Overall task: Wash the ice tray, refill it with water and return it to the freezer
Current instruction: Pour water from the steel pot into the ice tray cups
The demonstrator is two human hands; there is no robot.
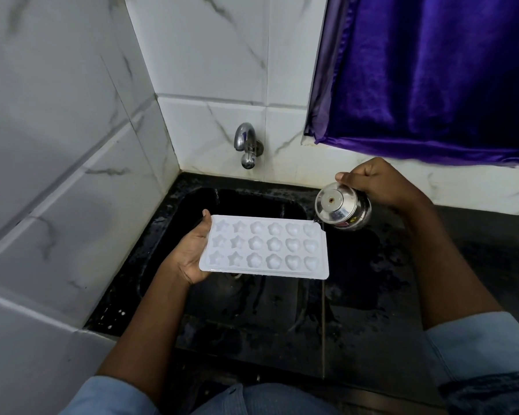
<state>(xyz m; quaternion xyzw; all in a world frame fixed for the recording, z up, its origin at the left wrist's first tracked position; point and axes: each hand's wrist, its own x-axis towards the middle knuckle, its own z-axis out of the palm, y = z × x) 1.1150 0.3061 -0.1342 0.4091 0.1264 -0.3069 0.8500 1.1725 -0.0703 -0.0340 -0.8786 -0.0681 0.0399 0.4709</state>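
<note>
A white ice tray [264, 247] with star, flower and heart moulds is held level over the black sink [192, 205]. My left hand [192, 253] grips its left short edge, thumb on top. My right hand [378, 184] holds a small steel pot [342, 209] tipped on its side toward the tray's far right corner, its base or lid facing me. A thin trickle seems to run from it at the tray's corner. Whether the moulds hold water I cannot tell.
A steel tap [246, 143] juts from the white marble-tiled wall behind the sink, with no water running. The black counter [372, 280] to the right is wet. A purple curtain [432, 79] hangs at upper right. Tiled wall closes the left side.
</note>
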